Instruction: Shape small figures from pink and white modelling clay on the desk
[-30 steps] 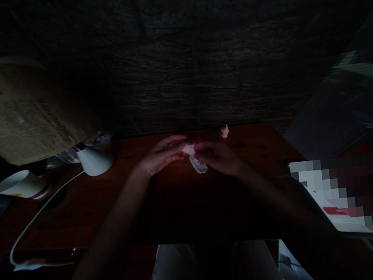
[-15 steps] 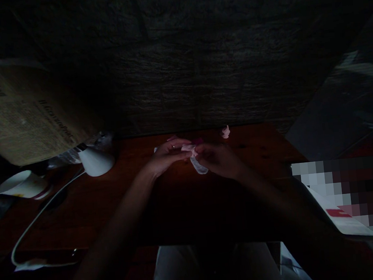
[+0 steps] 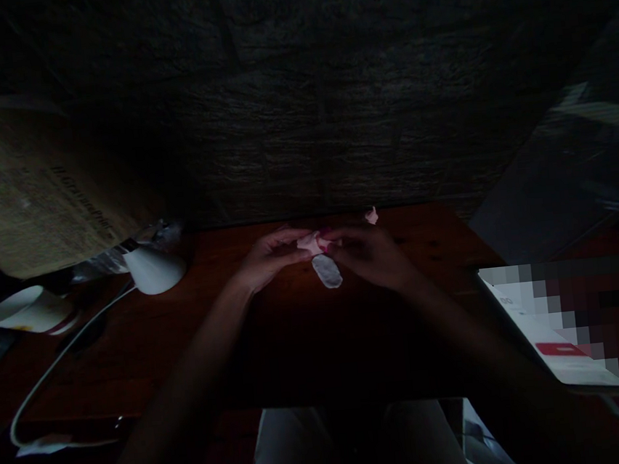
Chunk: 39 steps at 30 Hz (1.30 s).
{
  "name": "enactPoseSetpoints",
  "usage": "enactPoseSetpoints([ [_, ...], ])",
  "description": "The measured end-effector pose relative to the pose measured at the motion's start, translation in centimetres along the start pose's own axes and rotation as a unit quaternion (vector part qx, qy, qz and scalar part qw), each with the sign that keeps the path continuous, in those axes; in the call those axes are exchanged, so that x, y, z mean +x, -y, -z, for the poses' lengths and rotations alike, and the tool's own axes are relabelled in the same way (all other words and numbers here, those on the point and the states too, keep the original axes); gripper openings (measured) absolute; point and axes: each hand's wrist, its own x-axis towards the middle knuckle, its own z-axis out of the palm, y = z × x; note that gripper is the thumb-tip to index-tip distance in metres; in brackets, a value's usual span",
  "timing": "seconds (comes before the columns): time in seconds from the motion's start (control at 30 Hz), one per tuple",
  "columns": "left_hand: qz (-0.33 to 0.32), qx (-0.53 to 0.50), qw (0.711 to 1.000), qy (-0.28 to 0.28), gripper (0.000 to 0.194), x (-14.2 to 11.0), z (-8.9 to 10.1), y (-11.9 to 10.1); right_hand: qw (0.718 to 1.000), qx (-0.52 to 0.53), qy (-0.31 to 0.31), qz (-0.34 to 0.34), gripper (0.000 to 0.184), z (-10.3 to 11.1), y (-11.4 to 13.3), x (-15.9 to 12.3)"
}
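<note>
My left hand (image 3: 266, 261) is closed, pinching the left side of a pale pink, crumpled soft piece (image 3: 308, 244) between thumb and fingers. My right hand (image 3: 372, 256) grips its right side, fingertips pressed close to it. Something dark pink (image 3: 322, 236) shows by the right fingertips; whether it is part of the same piece I cannot tell. Just below the fingers is a whitish, translucent oval strip (image 3: 328, 272). A small pale pink twisted piece (image 3: 372, 216) sits on the wooden table beyond my right hand. The scene is very dim, so the material is unclear.
On the left of the wooden table (image 3: 190, 360) are a white cone-shaped lamp head (image 3: 154, 270) with a cable, a paper cup (image 3: 29, 310) and a printed paper bag (image 3: 26, 193). A lit screen (image 3: 558, 346) stands at the right edge. A dark wall (image 3: 319, 100) rises behind.
My hands have shifted slightly, and the pink piece has turned between them, with more dark pink showing by the right fingers. The whitish strip now shows more fully below them.
</note>
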Motion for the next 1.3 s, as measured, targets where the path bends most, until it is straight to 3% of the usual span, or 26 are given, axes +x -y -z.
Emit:
enactPoseSetpoints([
  [0.2,0.012,-0.027,1.0,-0.005,0.042,-0.1,-0.3,-0.5,0.997,-0.056,-0.043,0.044,0.018,0.6,0.7,0.0],
  [0.4,-0.005,-0.016,1.0,0.015,0.034,-0.2,-0.3,-0.4,0.995,-0.049,-0.046,0.078,0.018,0.9,0.9,0.0],
  [0.53,-0.006,0.016,1.0,0.015,0.041,-0.2,-0.2,0.1,0.991,-0.063,-0.035,0.111,0.017,0.7,1.0,0.0],
  [0.8,-0.019,0.027,0.999,0.019,0.038,-0.1,-0.1,0.2,0.991,-0.067,-0.009,0.116,0.013,0.6,1.2,-0.1],
  [1.3,-0.002,0.034,0.999,0.023,0.039,-0.1,0.0,0.6,0.994,-0.052,-0.042,0.09,0.01,0.1,1.3,-0.2],
])
